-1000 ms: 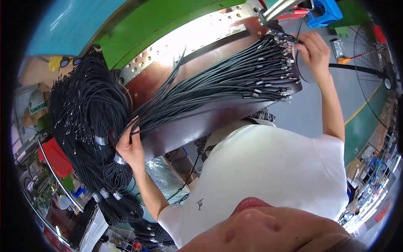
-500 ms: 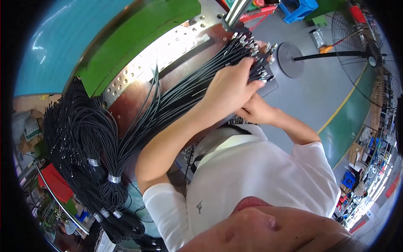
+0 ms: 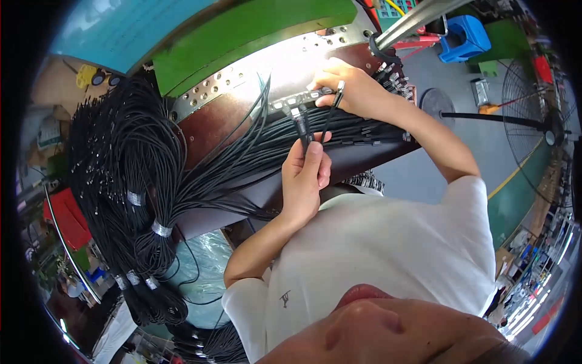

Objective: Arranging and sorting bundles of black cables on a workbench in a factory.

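Note:
My left hand is closed around black cables with metal plugs on their ends. One cable plug points up at a black strip with pale sockets; whether it touches the strip I cannot tell. A second plug sticks up in front of my right hand. The fingers of that hand are bent round the strip's right end, thumb below. Beneath the strip, a wide bundle of black cables lies across the brown work surface, its plug ends at the right.
Coiled cable bundles with silver ties hang at the left. A green panel and a perforated metal strip border the back. A metal pole rises at the back right. A fan and a blue stool stand beyond.
Both hands were together over the plug ends at the right. They have moved apart and leftward, the left now holding cables upright and the right at the socket strip.

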`<state>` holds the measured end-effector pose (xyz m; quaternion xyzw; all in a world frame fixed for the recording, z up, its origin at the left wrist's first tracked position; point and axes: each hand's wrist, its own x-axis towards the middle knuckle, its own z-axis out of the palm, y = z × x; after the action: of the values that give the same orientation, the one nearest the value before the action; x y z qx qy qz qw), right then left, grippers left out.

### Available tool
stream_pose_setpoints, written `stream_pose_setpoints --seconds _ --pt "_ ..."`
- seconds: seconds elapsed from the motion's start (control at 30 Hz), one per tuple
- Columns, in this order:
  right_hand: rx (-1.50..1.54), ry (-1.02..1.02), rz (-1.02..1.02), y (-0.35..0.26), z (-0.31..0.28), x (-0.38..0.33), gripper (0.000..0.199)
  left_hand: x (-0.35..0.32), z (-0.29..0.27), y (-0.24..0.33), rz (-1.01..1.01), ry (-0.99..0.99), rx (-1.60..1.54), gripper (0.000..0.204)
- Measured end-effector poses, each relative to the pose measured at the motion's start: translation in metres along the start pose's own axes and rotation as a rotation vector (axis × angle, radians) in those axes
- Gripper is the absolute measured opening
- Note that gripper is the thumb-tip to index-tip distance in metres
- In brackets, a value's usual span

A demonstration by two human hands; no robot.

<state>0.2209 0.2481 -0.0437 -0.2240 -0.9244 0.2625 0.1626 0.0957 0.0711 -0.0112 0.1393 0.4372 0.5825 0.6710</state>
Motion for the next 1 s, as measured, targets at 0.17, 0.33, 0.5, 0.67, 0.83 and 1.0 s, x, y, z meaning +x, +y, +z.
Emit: stream_pose_setpoints --seconds 0.17,0.33,0.5,0.67,0.83,1.0 --pt "0.7 0.143 0.399 -0.043 -0.023 -0.015 0.014 0.004 -0.009 -0.008 0.06 0.077 0.0 0.024" --pt "0.868 -0.006 0.497 -0.081 0.008 -0.013 0.018 0.007 -0.015 -0.008 0.186 0.081 0.016 0.027" --pt "-0.326 0.53 -0.123 -0.066 0.0 -0.003 0.025 0.005 -0.024 -0.004 0.03 0.125 -0.062 0.029" --pt "-0.344 0.351 -0.294 -0.052 0.012 0.013 0.034 -0.012 -0.024 0.005 -0.084 0.091 -0.101 0.03" --pt "-0.29 0.439 -0.264 -0.06 0.021 0.021 0.03 -0.01 -0.029 0.008 -0.028 0.082 -0.138 0.031" --pt "-0.166 0.364 -0.282 -0.052 0.024 0.026 0.026 -0.013 -0.03 0.01 0.046 0.106 0.101 0.035"
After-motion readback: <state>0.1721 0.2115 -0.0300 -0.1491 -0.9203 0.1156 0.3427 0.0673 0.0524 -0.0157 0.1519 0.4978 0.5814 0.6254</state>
